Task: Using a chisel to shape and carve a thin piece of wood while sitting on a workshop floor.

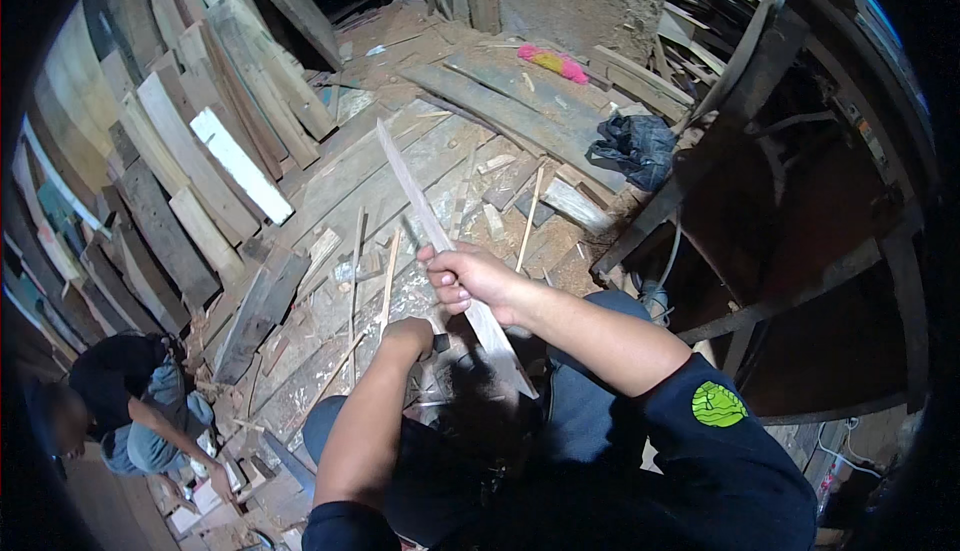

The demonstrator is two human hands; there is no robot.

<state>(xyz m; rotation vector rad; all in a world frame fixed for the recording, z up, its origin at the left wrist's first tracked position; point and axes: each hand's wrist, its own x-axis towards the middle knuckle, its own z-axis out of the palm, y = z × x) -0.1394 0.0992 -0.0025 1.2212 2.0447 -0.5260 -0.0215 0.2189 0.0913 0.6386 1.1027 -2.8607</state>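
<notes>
My right hand (472, 279) is wrapped round a long, pale wooden slat (420, 201). The slat runs slantwise, its narrow far end raised toward the boards on the floor and its near end by my lap. Lower and to the left, my left hand (408, 337) is closed. A small dark end of something juts out on its right side, but the rest is hidden in the fist, so I cannot tell its kind. Thin wooden strips (390, 281) lie just beyond that hand.
Planks (160, 141) lean in rows along the left. A person (130, 401) crouches at lower left, hands near wood pieces. Offcuts (494, 221) and sawdust litter the floor. A black plastic bag (634, 149) and a pink-yellow cloth (553, 64) lie farther off. A large dark frame (740, 101) stands right.
</notes>
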